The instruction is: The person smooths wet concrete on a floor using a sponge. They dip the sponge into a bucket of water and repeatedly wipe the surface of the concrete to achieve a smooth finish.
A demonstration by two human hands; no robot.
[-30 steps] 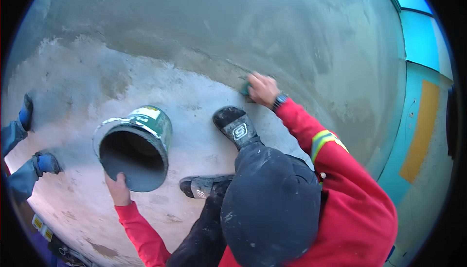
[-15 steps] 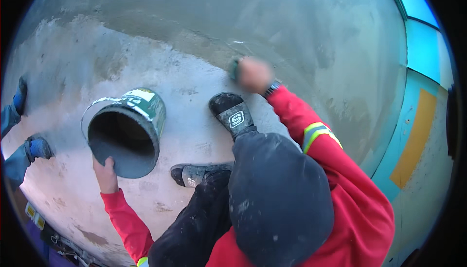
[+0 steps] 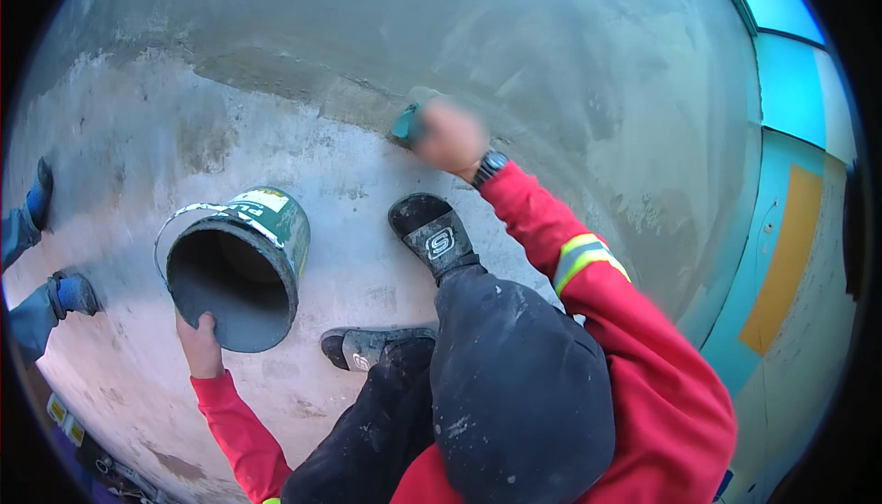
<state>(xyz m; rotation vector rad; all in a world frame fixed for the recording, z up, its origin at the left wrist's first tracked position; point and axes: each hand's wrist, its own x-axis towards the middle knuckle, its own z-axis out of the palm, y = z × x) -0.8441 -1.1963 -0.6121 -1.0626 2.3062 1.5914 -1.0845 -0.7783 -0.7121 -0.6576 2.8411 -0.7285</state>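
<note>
My left hand [image 3: 199,343] grips the lower rim of a green bucket [image 3: 296,224], its thumb over the edge. The bucket is tipped so its mouth faces me; grey residue coats the inside, and a white-smeared handle lies back over its side. Up and to the right, my right hand [image 3: 450,139] is closed around a small teal-green object [image 3: 405,124], low over the border of a darker grey coating [image 3: 303,67]. Blur and my fingers hide most of that object, so its kind cannot be made out.
Pale bare floor [image 3: 340,247] lies around my dark slip-on sandals [image 3: 436,237]. At the far left stand another person's feet in blue socks [image 3: 73,293]. A teal wall with an orange panel [image 3: 785,256] runs along the right. Small yellow-white containers [image 3: 62,417] sit at lower left.
My right hand has moved left along the border of the grey coating with the teal-green object. My left hand still holds the bucket, which sits slightly lower in view.
</note>
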